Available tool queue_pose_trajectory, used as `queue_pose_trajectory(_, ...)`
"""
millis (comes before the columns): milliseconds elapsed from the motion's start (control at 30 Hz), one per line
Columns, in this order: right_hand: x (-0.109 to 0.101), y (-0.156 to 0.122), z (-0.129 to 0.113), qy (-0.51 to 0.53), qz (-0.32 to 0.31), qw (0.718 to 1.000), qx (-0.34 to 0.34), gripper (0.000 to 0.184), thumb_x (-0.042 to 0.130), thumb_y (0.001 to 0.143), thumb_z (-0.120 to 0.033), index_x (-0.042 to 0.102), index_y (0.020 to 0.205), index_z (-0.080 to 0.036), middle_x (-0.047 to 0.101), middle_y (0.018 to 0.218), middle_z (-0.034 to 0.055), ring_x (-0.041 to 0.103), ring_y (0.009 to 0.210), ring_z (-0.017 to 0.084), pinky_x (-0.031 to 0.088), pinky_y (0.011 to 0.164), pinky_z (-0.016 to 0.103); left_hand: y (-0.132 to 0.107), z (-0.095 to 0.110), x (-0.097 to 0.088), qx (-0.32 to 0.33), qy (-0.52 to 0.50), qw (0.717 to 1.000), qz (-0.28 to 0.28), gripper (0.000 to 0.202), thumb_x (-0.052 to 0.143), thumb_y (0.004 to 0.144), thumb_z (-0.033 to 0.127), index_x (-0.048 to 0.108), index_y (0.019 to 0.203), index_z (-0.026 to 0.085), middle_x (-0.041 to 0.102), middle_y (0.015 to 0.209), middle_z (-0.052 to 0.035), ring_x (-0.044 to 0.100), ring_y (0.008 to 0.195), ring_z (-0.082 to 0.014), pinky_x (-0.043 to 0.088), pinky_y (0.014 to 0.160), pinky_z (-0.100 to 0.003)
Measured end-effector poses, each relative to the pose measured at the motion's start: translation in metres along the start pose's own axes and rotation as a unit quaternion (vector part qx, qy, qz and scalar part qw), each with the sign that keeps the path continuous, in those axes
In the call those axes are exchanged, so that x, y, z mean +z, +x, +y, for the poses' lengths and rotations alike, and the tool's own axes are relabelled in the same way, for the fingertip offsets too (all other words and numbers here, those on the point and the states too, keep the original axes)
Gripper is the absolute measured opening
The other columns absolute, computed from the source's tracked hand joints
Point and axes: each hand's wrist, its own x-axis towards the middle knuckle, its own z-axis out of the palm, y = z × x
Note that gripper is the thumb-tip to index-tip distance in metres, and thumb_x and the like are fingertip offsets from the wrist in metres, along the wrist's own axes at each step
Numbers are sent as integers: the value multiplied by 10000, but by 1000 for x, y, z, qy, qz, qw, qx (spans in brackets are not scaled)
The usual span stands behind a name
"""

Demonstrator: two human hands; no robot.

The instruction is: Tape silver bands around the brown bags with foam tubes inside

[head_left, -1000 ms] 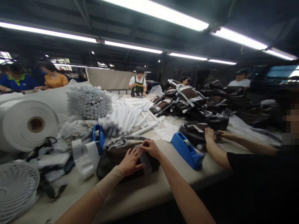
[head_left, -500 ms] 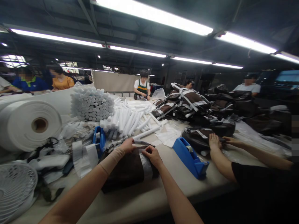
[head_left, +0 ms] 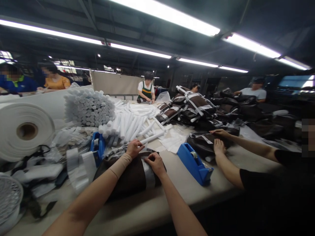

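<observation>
A dark brown bundled bag [head_left: 125,178] lies on the table in front of me, with a grey band of tape [head_left: 149,173] across it. My left hand [head_left: 134,148], with a beige sleeve [head_left: 120,165] on the forearm, grips the bag's far edge. My right hand [head_left: 154,165] pinches the band. A blue tape dispenser [head_left: 194,167] stands to the right of my hands. A co-worker's hands [head_left: 218,141] rest on another brown bag [head_left: 203,144].
White rods [head_left: 130,124] lie loose behind the bag, beside a bundled stack of them [head_left: 88,108]. A second blue dispenser [head_left: 97,149], a white foam roll [head_left: 26,131] and a wire fan [head_left: 10,196] sit to the left. Strapped brown bags [head_left: 189,108] are piled at the back right.
Since the oldest frame, my left hand has moved to the bag's far edge, and the band lies flat across the bag. The view has swung slightly, shifting the table leftward. The co-worker's hand has moved along the bag.
</observation>
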Motion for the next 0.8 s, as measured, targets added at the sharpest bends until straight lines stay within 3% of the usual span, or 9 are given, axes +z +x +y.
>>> queue_pose_trajectory(133,1,1,-3,-33,7,999,22,189,794,646,-300,636,640,-197,633,797,40,597,848,217,450,849,343,-9,12,-1,34,-23,999,32,124,677,837,270,735,768,183,617,746,-29,563,831,-184,462,829,-324)
queue_pose_trajectory(267,3,6,-3,-46,-6,997,63,185,812,634,-285,648,607,-204,658,744,40,620,777,217,468,790,343,-20,25,-1,71,-44,996,29,124,680,832,285,744,756,213,629,760,-25,565,834,-185,465,819,-320)
queue_pose_trajectory(433,0,4,-3,-28,-16,998,57,159,782,671,-303,665,652,-196,663,770,47,612,801,214,466,820,354,-12,27,-7,51,-58,995,68,121,679,822,267,744,739,206,617,736,-25,581,799,-187,477,756,-310)
queue_pose_trajectory(633,-27,-12,-5,58,-110,992,4,217,800,650,-365,672,643,-190,660,891,37,621,880,194,464,887,327,15,18,-6,-7,-74,986,147,154,647,840,302,745,803,190,620,764,-24,603,792,-175,498,750,-287)
queue_pose_trajectory(800,-42,-14,-8,111,-179,978,7,210,803,644,-339,660,630,-186,635,938,41,603,928,197,433,936,343,9,29,-6,-2,-62,986,153,197,596,889,302,736,853,168,617,795,-46,595,816,-184,496,769,-302)
